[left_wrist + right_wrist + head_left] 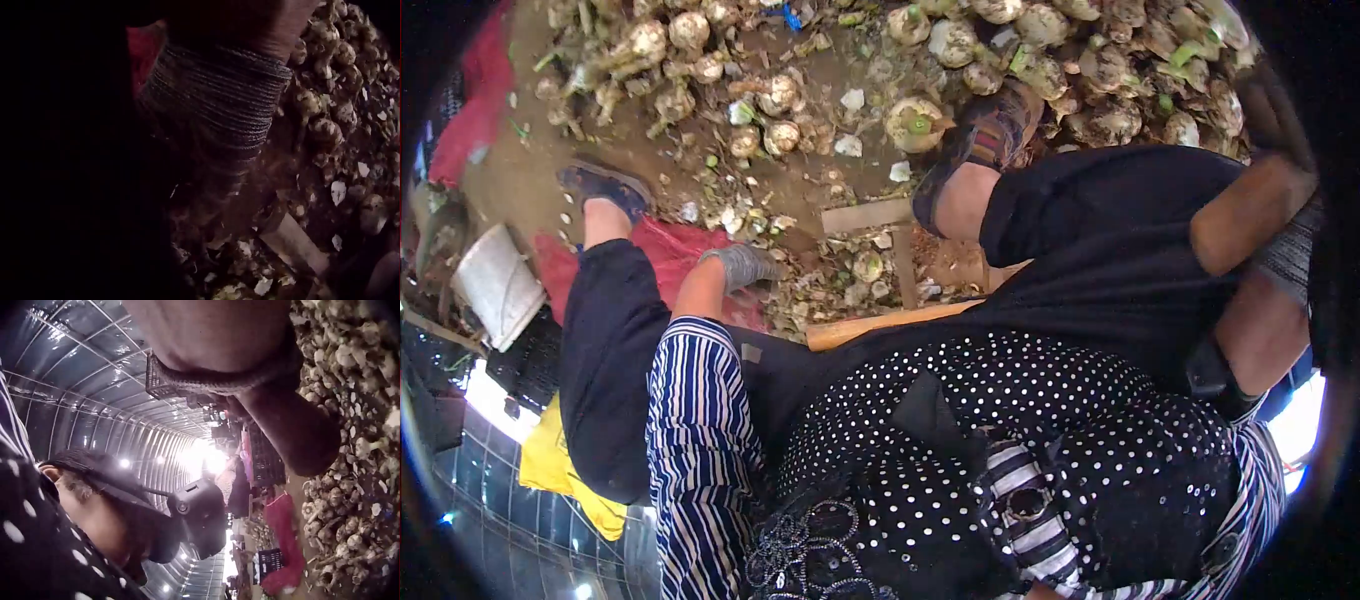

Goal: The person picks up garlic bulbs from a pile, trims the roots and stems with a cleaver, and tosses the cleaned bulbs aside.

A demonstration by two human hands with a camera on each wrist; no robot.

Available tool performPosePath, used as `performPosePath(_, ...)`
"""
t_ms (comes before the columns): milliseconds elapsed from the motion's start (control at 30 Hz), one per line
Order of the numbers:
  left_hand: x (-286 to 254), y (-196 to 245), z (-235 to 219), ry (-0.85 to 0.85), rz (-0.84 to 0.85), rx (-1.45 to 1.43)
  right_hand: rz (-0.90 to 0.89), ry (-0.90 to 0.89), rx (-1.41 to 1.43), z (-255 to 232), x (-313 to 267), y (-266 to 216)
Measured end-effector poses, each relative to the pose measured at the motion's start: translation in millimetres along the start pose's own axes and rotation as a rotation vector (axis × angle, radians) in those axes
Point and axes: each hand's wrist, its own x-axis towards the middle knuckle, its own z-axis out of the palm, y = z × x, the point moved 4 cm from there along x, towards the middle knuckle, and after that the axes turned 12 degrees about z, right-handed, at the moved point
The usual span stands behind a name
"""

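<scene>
My left hand (745,268), in a grey knit glove, hangs low beside a red mesh sheet (670,255) and over scraps of skin on the ground. Its cuff fills the middle of the dark left wrist view, and the fingers there are lost in shadow. At the far right of the head view, my gloved right hand (1288,255) grips a tool with a thick brown wooden handle (1250,215). The rounded handle end (306,440) sticks out past the glove in the right wrist view; the tool's other end is hidden. Dirty garlic bulbs (1110,80) lie heaped in front.
A wooden frame (865,216) stands between the legs, with a loose garlic bulb (867,265) and peelings near it. A white bucket (498,285) tilts at the left. Shoes (605,190) rest close to the bulbs. A dark crate (269,561) stands farther off.
</scene>
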Motion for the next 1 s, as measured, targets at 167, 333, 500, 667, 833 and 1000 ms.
performPosePath(167, 11.5, 79.2, 37.0, -0.117, 0.012, 0.310, 0.056, 0.015, 0.033, -9.4, -9.2, 15.1)
performPosePath(333, 25.9, 152.1, 78.5, -0.031, -0.188, 0.598, -0.028, 0.085, 0.130, -16.4, -24.8, 15.2)
performPosePath(500, 33.4, 174.8, 109.8, 0.048, -0.155, 0.380, -0.199, 0.178, 0.378, -66.4, -102.2, 22.1)
performPosePath(667, 22.3, 181.5, 123.3, 0.180, -0.143, 0.024, -0.476, 0.324, 0.713, -127.5, -210.2, 29.5)
performPosePath(833, 93.5, 99.5, 115.6, 0.278, -0.090, 0.029, -0.688, 0.493, 0.880, -160.9, -275.0, 40.5)
performPosePath(1000, 62.7, 144.8, 134.7, 0.293, -0.163, 0.107, -0.734, 0.555, 0.943, -169.5, -290.9, 47.3)
